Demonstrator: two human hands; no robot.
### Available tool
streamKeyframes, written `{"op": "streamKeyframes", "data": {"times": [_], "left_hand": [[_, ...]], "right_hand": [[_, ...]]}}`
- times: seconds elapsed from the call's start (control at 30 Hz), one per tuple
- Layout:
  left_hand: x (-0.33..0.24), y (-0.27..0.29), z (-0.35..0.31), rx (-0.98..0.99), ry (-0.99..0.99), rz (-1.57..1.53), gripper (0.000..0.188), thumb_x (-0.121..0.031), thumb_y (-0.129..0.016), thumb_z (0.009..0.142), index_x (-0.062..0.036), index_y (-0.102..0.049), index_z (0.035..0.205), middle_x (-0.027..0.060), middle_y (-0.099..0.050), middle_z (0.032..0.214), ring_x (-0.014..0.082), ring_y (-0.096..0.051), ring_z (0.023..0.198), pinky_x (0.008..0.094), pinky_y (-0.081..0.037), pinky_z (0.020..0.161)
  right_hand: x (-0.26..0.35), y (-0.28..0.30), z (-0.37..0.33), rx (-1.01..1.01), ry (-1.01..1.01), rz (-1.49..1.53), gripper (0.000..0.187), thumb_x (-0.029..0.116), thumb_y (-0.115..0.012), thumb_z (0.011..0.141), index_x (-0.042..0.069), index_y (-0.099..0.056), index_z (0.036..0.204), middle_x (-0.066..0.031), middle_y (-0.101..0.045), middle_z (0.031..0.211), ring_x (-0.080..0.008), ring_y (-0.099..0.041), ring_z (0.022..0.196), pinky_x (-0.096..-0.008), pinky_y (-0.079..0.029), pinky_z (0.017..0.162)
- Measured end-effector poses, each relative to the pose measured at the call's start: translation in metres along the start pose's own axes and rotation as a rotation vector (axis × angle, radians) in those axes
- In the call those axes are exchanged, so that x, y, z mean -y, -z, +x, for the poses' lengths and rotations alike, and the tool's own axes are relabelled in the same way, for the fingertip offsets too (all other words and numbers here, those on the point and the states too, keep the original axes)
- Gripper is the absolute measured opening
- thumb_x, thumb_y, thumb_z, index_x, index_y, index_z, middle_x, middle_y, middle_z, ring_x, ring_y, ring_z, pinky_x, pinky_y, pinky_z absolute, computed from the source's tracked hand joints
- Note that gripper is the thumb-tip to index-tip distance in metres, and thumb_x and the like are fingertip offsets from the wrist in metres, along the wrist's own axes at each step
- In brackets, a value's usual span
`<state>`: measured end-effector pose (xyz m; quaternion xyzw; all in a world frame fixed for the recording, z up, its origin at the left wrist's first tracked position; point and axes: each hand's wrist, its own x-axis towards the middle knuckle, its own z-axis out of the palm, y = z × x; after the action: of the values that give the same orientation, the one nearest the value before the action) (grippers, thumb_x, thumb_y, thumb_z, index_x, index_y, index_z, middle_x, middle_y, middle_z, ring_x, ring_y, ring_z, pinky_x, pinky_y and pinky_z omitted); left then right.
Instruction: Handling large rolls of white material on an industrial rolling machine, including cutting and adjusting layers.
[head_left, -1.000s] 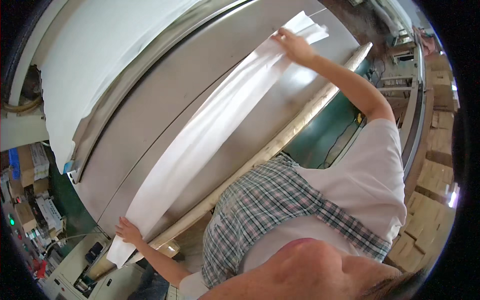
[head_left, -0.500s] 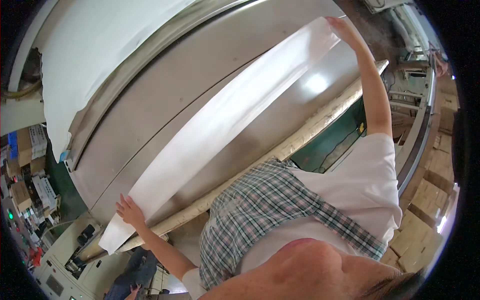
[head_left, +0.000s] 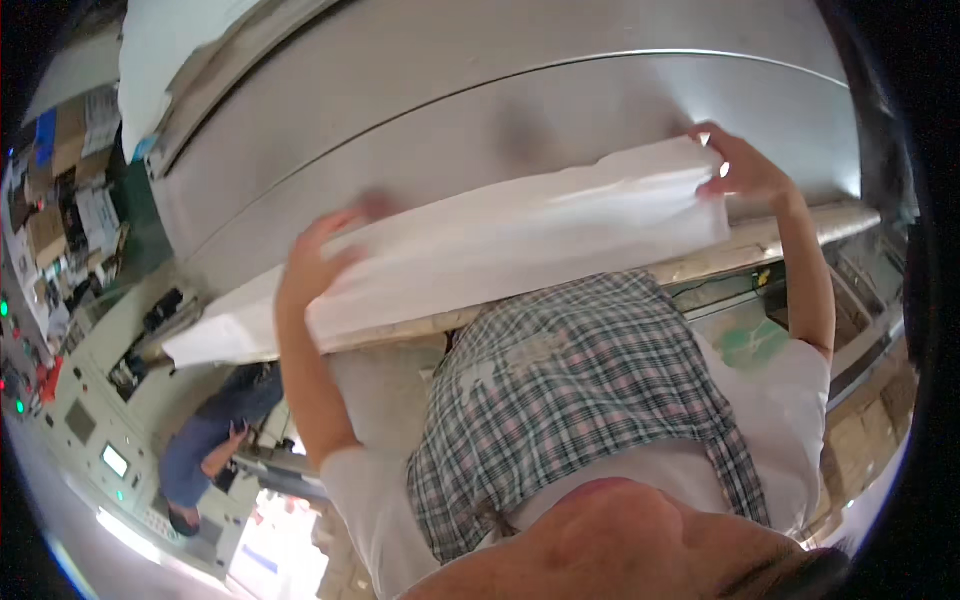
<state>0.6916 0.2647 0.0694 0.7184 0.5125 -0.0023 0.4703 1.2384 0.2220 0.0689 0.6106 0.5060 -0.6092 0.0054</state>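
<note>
A long, folded white sheet (head_left: 520,225), apparently cloth, stretches along the near side of a grey metal table (head_left: 560,110). Its lower edge hangs close to my checked apron. My left hand (head_left: 318,262) is over the left part of the sheet, fingers spread and smeared by motion; whether it touches is unclear. At the right end, my right hand (head_left: 745,172) has thumb and fingers curved apart around the sheet's corner. Its fingertips meet the edge, where small creases show, and no firm grip is visible.
A pale padded roll (head_left: 770,235) runs along the table's near edge. White material (head_left: 170,60) covers a surface at far left. Beyond the left end are boxes (head_left: 45,235), a control cabinet (head_left: 90,430) and another person in dark clothing (head_left: 205,440).
The sheet has come nearer my body and lies more level across the view. My left hand has lifted off its left end and shifted right; my right hand has come nearer. The view has turned.
</note>
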Motion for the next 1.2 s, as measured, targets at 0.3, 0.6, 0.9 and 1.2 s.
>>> {"op": "streamKeyframes", "data": {"times": [0.3, 0.6, 0.9, 1.2], "left_hand": [[-0.084, -0.084, 0.09, 0.556, -0.244, -0.001, 0.081, -0.041, -0.074, 0.053, -0.0019, -0.043, 0.116, 0.0172, -0.05, 0.113, 0.0304, -0.048, 0.105, 0.037, -0.039, 0.088], [-0.002, -0.038, 0.038, 0.606, -0.072, -0.064, 0.074, -0.045, -0.071, 0.059, -0.0054, -0.044, 0.115, 0.0128, -0.052, 0.111, 0.0234, -0.051, 0.1, 0.0339, -0.04, 0.085], [-0.013, -0.035, 0.014, 0.427, -0.069, 0.181, 0.058, -0.045, -0.064, 0.068, -0.0064, -0.052, 0.11, 0.013, -0.056, 0.104, 0.0267, -0.054, 0.095, 0.0356, -0.043, 0.079], [0.129, 0.056, -0.062, 0.232, -0.07, 0.436, 0.024, -0.03, -0.065, 0.067, -0.0088, -0.064, 0.078, 0.0095, -0.063, 0.08, 0.0263, -0.06, 0.075, 0.038, -0.046, 0.065]], "right_hand": [[0.115, -0.089, 0.083, 0.275, 0.683, -0.379, 0.091, 0.033, -0.077, 0.05, 0.004, -0.034, 0.125, -0.0143, -0.043, 0.12, -0.0277, -0.041, 0.111, -0.0339, -0.034, 0.092], [0.125, -0.123, 0.091, 0.71, 0.033, -0.01, 0.054, 0.028, -0.064, 0.074, 0.001, -0.042, 0.116, -0.0098, -0.053, 0.1, -0.0199, -0.053, 0.092, -0.0333, -0.046, 0.078], [0.147, -0.228, 0.104, 0.291, 0.483, 0.233, 0.032, 0.011, -0.053, 0.081, 0.002, -0.047, 0.111, -0.0048, -0.057, 0.094, -0.0129, -0.055, 0.082, -0.0255, -0.046, 0.07], [0.128, -0.181, 0.139, -0.413, 0.398, -0.095, 0.013, 0.009, -0.055, 0.079, -0.001, -0.055, 0.088, -0.0047, -0.058, 0.076, -0.0119, -0.053, 0.071, -0.0264, -0.044, 0.066]]}}
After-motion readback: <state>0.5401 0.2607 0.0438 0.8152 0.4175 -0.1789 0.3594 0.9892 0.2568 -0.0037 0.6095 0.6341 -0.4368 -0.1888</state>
